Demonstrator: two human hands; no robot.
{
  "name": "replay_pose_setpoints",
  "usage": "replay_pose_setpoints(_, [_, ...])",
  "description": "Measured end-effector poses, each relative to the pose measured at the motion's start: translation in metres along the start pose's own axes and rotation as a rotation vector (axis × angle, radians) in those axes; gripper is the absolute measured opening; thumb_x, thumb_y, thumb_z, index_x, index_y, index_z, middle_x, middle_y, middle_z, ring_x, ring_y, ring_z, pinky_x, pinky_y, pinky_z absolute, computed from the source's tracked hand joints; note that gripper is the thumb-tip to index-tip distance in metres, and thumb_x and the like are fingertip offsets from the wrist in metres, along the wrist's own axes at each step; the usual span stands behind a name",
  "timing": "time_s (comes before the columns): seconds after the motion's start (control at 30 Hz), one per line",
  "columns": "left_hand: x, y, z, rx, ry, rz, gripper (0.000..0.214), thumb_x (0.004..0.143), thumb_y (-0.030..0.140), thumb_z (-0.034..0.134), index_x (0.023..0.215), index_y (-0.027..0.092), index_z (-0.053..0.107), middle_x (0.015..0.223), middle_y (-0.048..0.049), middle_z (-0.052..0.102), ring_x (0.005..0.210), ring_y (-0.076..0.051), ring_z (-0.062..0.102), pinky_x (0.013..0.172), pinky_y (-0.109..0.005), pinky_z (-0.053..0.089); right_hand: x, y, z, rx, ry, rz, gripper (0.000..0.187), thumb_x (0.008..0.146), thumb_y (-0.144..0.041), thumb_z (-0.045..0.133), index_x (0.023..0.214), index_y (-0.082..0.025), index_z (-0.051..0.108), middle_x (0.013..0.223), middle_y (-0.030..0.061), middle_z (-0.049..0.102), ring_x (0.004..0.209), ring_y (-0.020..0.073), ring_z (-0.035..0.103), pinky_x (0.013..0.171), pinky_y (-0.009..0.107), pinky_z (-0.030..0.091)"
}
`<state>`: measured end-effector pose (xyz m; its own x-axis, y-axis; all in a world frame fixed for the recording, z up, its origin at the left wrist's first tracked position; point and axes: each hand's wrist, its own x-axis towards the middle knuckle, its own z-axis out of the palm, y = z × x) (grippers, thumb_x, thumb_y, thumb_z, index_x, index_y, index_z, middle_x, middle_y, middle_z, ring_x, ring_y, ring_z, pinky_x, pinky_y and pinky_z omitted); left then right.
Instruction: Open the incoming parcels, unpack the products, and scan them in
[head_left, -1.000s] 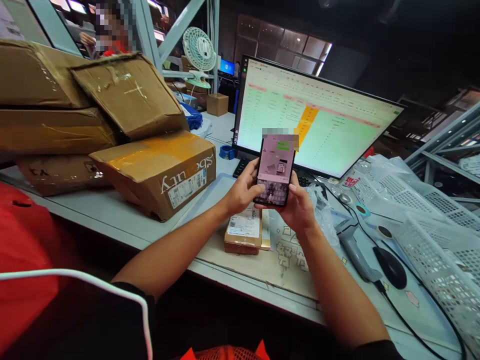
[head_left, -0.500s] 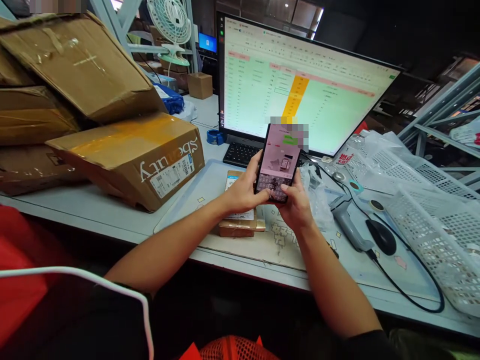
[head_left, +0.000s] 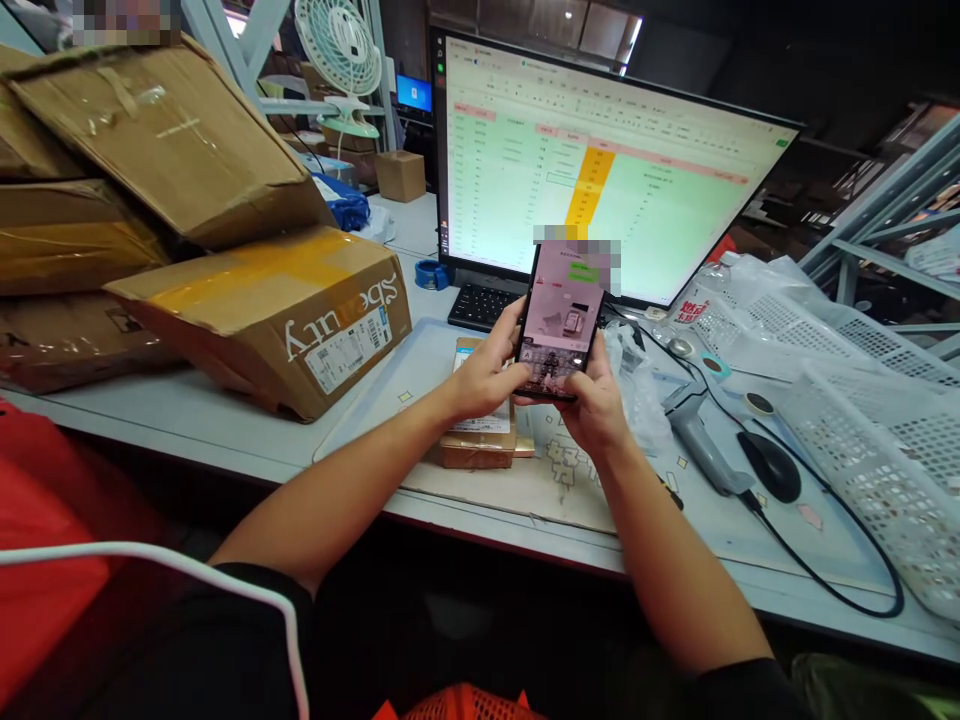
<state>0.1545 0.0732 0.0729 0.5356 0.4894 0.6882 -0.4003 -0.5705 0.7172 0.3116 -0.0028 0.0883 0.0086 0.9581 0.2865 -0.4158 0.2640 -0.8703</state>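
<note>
A smartphone (head_left: 561, 318) with a lit pink screen is held upright above the desk by both hands. My left hand (head_left: 486, 372) grips its left edge, thumb over the lower screen. My right hand (head_left: 596, 400) wraps the right edge from below, thumb also on the screen. Under the hands a small brown parcel (head_left: 480, 445) with a white label lies on the desk mat (head_left: 570, 480).
Large cardboard boxes (head_left: 277, 310) are stacked at left. A monitor (head_left: 600, 170) with a green spreadsheet and a keyboard (head_left: 484, 305) stand behind. A barcode scanner (head_left: 701, 440), mouse (head_left: 759, 465) and cable lie right, beside white mesh baskets (head_left: 862, 440). A fan (head_left: 341, 50) stands at back.
The view has tilted down and shifted left since a second ago. Both hands keep the phone, thumbs shifting slightly over its lower screen.
</note>
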Motion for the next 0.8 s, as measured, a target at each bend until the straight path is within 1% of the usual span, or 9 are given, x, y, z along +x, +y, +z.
replay_pose_setpoints(0.07, [-0.0001, 0.0009, 0.0000, -0.006, -0.007, -0.003, 0.087, 0.090, 0.019, 0.062, 0.168, 0.025, 0.025, 0.156, -0.0139, 0.056, 0.141, -0.034, 0.057, 0.116, -0.050, 0.051, -0.0006, -0.0002, -0.0008, -0.013, -0.021, -0.003, 0.072, 0.065, -0.012, 0.072, 0.128, -0.038, 0.050, 0.122, -0.0057, 0.069, 0.099, 0.0225, 0.073, 0.073, 0.049, 0.074])
replay_pose_setpoints(0.23, [-0.0003, 0.0009, -0.0005, 0.002, -0.005, -0.007, 0.086, 0.089, 0.020, 0.062, 0.167, 0.024, 0.025, 0.154, -0.0143, 0.056, 0.140, -0.034, 0.058, 0.115, -0.050, 0.051, -0.0015, 0.0017, -0.0011, -0.053, -0.021, -0.020, 0.069, 0.069, -0.015, 0.078, 0.127, -0.037, 0.049, 0.122, -0.0043, 0.069, 0.096, 0.0223, 0.074, 0.068, 0.046, 0.074])
replay_pose_setpoints(0.37, [-0.0012, 0.0023, 0.0011, 0.018, -0.004, -0.034, 0.085, 0.093, 0.025, 0.064, 0.167, 0.024, 0.022, 0.150, -0.0148, 0.060, 0.135, -0.033, 0.061, 0.111, -0.047, 0.054, -0.0008, 0.0041, -0.0010, -0.051, 0.035, -0.032, 0.059, 0.078, -0.025, 0.078, 0.128, -0.037, 0.049, 0.121, -0.0041, 0.069, 0.096, 0.0207, 0.072, 0.072, 0.046, 0.074])
replay_pose_setpoints(0.43, [-0.0017, 0.0029, 0.0022, 0.040, 0.013, -0.046, 0.085, 0.094, 0.027, 0.065, 0.167, 0.023, 0.021, 0.149, -0.0156, 0.060, 0.133, -0.033, 0.062, 0.111, -0.047, 0.054, -0.0006, 0.0044, -0.0015, -0.047, 0.048, -0.032, 0.058, 0.079, -0.027, 0.076, 0.129, -0.038, 0.048, 0.119, -0.0043, 0.070, 0.098, 0.0212, 0.072, 0.074, 0.047, 0.074])
replay_pose_setpoints(0.5, [-0.0018, 0.0027, 0.0027, 0.061, 0.030, -0.051, 0.085, 0.095, 0.028, 0.067, 0.166, 0.022, 0.021, 0.148, -0.0159, 0.061, 0.132, -0.032, 0.063, 0.112, -0.048, 0.052, -0.0006, 0.0039, -0.0020, -0.041, 0.036, -0.016, 0.061, 0.076, -0.024, 0.074, 0.129, -0.038, 0.048, 0.118, -0.0041, 0.070, 0.101, 0.0225, 0.071, 0.076, 0.048, 0.074])
replay_pose_setpoints(0.6, [-0.0015, 0.0016, 0.0020, 0.062, 0.034, -0.039, 0.080, 0.097, 0.031, 0.066, 0.165, 0.022, 0.024, 0.145, -0.0153, 0.062, 0.130, -0.031, 0.064, 0.111, -0.047, 0.053, -0.0013, 0.0018, -0.0017, -0.020, 0.001, 0.001, 0.066, 0.070, -0.019, 0.070, 0.129, -0.039, 0.050, 0.121, -0.0045, 0.070, 0.103, 0.0231, 0.071, 0.078, 0.049, 0.073])
replay_pose_setpoints(0.7, [-0.0004, 0.0011, 0.0006, 0.054, 0.058, -0.022, 0.071, 0.100, 0.034, 0.062, 0.162, 0.022, 0.029, 0.146, -0.0142, 0.062, 0.134, -0.032, 0.062, 0.112, -0.047, 0.051, -0.0022, 0.0001, -0.0002, 0.001, -0.029, 0.016, 0.068, 0.066, -0.017, 0.067, 0.129, -0.038, 0.051, 0.125, -0.0050, 0.069, 0.106, 0.0232, 0.070, 0.080, 0.051, 0.073])
replay_pose_setpoints(0.8, [0.0008, 0.0021, -0.0005, 0.031, 0.063, -0.014, 0.069, 0.100, 0.035, 0.060, 0.161, 0.022, 0.031, 0.146, -0.0135, 0.062, 0.138, -0.033, 0.059, 0.114, -0.049, 0.050, -0.0030, -0.0004, 0.0009, 0.010, -0.034, 0.022, 0.071, 0.064, -0.015, 0.065, 0.130, -0.039, 0.051, 0.128, -0.0051, 0.069, 0.108, 0.0237, 0.069, 0.082, 0.053, 0.072])
